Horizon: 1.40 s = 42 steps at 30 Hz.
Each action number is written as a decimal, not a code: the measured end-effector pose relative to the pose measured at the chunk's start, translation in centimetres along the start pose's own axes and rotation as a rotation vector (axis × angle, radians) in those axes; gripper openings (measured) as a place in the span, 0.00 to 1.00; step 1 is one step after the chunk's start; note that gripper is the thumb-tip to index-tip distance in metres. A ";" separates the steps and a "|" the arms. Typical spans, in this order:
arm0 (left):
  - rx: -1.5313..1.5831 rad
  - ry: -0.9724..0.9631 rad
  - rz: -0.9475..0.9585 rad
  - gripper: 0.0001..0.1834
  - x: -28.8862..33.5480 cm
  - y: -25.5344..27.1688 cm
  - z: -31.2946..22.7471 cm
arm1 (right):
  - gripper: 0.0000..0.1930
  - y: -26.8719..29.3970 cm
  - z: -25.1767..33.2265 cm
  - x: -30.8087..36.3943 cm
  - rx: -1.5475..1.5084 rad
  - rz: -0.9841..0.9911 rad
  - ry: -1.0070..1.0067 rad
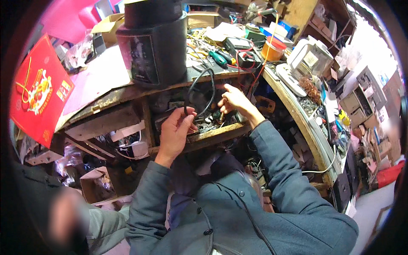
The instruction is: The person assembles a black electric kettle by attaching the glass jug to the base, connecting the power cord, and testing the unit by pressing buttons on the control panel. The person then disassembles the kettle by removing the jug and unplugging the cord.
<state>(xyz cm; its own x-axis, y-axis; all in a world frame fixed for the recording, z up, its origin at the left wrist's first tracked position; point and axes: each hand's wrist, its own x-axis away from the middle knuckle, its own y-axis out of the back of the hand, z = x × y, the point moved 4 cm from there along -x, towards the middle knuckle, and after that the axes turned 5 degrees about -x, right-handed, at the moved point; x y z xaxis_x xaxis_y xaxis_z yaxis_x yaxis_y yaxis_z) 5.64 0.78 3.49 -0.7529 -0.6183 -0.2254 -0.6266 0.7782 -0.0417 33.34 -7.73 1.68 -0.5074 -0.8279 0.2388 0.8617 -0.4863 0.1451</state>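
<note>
Over an open drawer (219, 132) under the workbench, my left hand (175, 131) pinches a black cable (190, 94) between thumb and fingers. From there the cable rises in a loop toward the bench top and curves back down. My right hand (238, 103) hovers to the right of the loop, index finger stretched out and the other fingers loosely bent. I see nothing held in it. Small loose metal parts, hard to tell apart, fill the drawer below both hands.
A big black canister (155, 46) stands on the bench's front edge. Behind lie a green-handled screwdriver (218, 58), a multimeter (242, 51) with red leads and an orange tub (273, 49). A red gift bag (42, 91) is at left; another person's sleeve (106, 227) shows lower left.
</note>
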 end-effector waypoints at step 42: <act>-0.627 -0.477 0.112 0.13 4.8 -1.1 -2.9 | 0.19 4.4 -3.4 7.2 -1.239 0.074 0.433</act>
<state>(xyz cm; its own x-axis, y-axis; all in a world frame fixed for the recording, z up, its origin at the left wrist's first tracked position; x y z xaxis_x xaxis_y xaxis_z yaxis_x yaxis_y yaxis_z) 2.13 -3.41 5.25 -0.7394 -0.3166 -0.5942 -0.6557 0.5385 0.5292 33.52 -16.75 0.75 -0.6162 -0.7730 -0.1510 0.4373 -0.1764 -0.8819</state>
